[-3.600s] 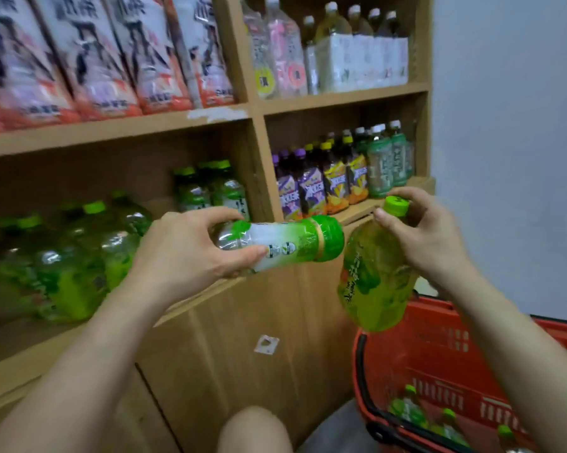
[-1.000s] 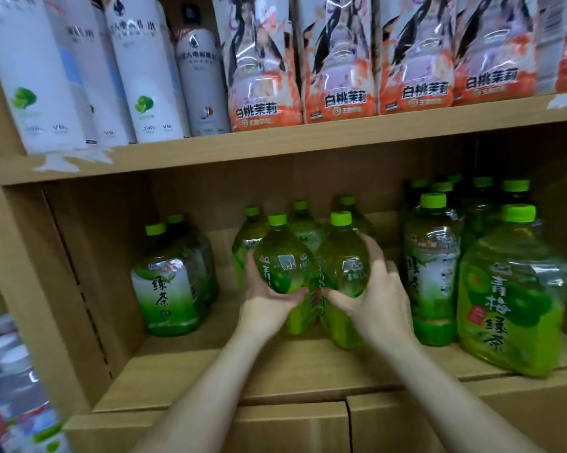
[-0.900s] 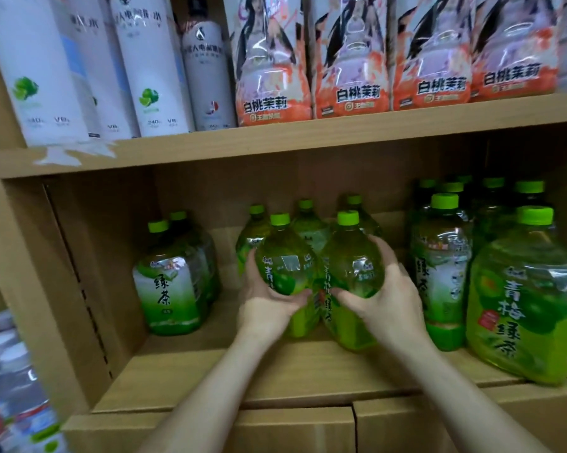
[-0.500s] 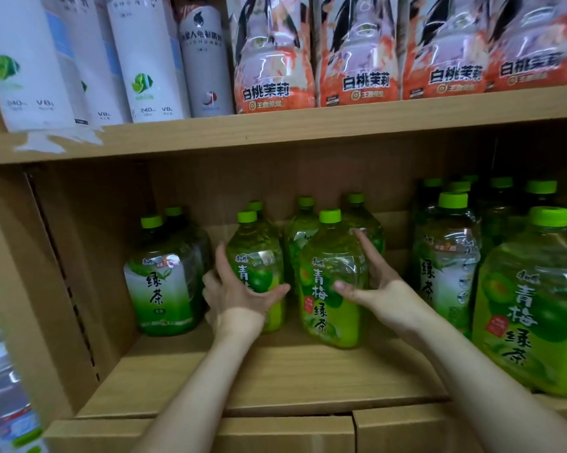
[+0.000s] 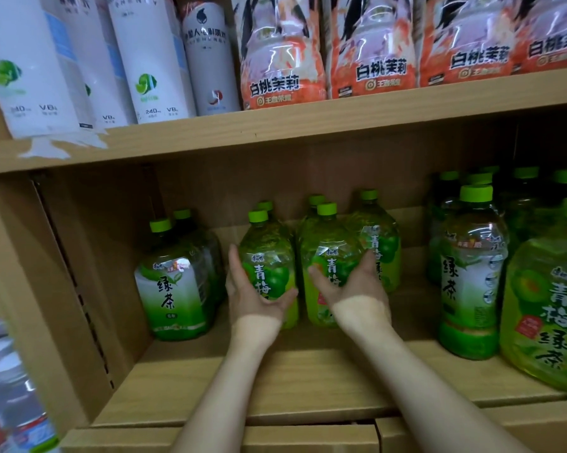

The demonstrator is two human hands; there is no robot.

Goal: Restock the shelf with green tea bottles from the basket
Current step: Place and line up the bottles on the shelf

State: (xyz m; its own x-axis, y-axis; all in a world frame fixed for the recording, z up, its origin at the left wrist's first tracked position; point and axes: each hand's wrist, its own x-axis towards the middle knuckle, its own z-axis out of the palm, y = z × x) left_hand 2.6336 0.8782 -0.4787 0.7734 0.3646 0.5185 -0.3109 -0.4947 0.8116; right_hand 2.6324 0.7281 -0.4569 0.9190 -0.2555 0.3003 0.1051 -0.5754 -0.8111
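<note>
Pale wooden shelving fills the view, with a lower shelf board point(image 5: 308, 380) carrying the green tea bottles and an upper board point(image 5: 341, 122) running across above it, a torn strip of white tape point(image 5: 53, 145) stuck to its front edge at the left. At the middle of the lower board two upright green-capped bottles stand close together, the left bottle point(image 5: 269, 256) and the right bottle point(image 5: 331, 250), with more of the same kind point(image 5: 380, 243) right behind them. The left hand point(image 5: 252, 295) cups the left bottle from its outer side, its fingers point(image 5: 234, 266) straight and spread upward along the plastic and the thumb lying across the lower front. The right hand point(image 5: 350, 286) mirrors it on the right bottle, fingers point(image 5: 370, 259) straight along the outer side and thumb stretched over the label. Just to the left stands a white-labelled green tea bottle point(image 5: 174, 282) with another behind it, near the side panel point(image 5: 79, 289) with its row of peg holes. To the right, apart from the hands, a cluster of tall green bottles point(image 5: 471, 273) crowds the board, and a larger bottle point(image 5: 550, 305) sits at the front edge. On the upper board stand tall white bottles point(image 5: 30, 60) and orange-labelled peach packs point(image 5: 282, 53). Blurred water bottles point(image 5: 10, 387) show at the lower left, outside the side panel
</note>
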